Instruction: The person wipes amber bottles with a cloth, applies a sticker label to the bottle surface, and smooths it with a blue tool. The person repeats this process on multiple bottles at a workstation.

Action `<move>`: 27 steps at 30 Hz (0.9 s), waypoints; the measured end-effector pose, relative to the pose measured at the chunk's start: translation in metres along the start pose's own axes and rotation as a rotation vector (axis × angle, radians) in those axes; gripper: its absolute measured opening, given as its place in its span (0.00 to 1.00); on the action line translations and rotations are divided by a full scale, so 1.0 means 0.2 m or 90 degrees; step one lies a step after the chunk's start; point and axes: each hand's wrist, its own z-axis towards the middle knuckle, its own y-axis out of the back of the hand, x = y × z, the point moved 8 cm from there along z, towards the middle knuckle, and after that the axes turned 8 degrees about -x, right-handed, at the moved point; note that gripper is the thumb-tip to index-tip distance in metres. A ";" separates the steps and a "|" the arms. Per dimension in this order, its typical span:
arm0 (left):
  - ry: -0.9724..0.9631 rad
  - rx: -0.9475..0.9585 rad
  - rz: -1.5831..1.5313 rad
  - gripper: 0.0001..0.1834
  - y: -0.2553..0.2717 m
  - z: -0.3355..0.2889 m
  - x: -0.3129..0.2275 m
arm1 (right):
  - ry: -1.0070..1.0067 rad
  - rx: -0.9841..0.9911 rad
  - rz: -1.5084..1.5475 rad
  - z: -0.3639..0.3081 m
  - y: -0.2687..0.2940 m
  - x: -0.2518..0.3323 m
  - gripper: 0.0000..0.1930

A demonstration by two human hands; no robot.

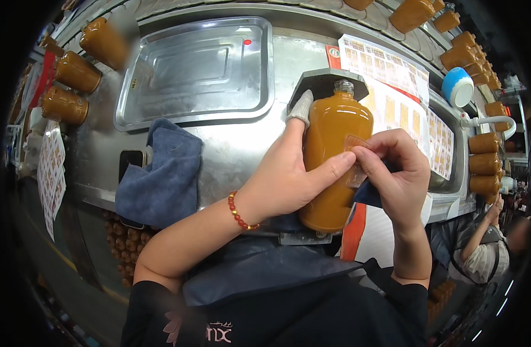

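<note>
A large amber-brown glass bottle (337, 130) with a clear, uncapped neck lies tilted in front of me, its neck end by a dark angular metal rest (358, 81). My left hand (285, 176) grips the bottle from its left side, thumb pressed on its front. A pale cloth finger cover (301, 108) sits on one fingertip, and a red bead bracelet circles the wrist. Between thumb and fingers, my right hand (395, 170) pinches a small translucent sticker (356, 141) against the bottle's right side. Part of a dark blue cloth (367, 194) shows below that hand.
A shallow metal tray (262, 69) stands at back left. Nearer lie a blue cloth (167, 173) and a phone (132, 158). Sticker sheets (389, 110) are at right, beside a blue-and-white round object (457, 87). Brown bottles (77, 72) line both sides. Another person (485, 254) is far right.
</note>
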 end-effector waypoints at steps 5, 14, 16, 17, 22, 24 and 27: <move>-0.009 0.033 0.061 0.41 0.00 0.00 0.01 | -0.037 0.000 0.035 0.01 0.01 -0.05 0.09; 0.023 0.055 0.144 0.40 0.00 0.01 0.02 | -0.230 0.060 0.203 -0.06 0.02 -0.23 0.32; 0.017 0.060 0.149 0.41 0.00 0.01 0.02 | -0.268 0.097 0.260 -0.09 -0.03 -0.27 0.40; 0.023 0.064 0.150 0.41 0.00 0.01 0.01 | -0.267 0.096 0.267 -0.10 -0.03 -0.26 0.41; -0.018 0.032 0.105 0.42 0.03 0.02 0.02 | -0.264 0.094 0.294 -0.11 -0.04 -0.27 0.43; 0.014 0.025 0.097 0.41 0.05 0.03 0.04 | -0.284 0.085 0.314 -0.11 -0.05 -0.27 0.44; 0.042 0.012 -0.004 0.41 0.02 0.03 0.00 | -0.297 0.074 0.314 -0.11 -0.05 -0.28 0.45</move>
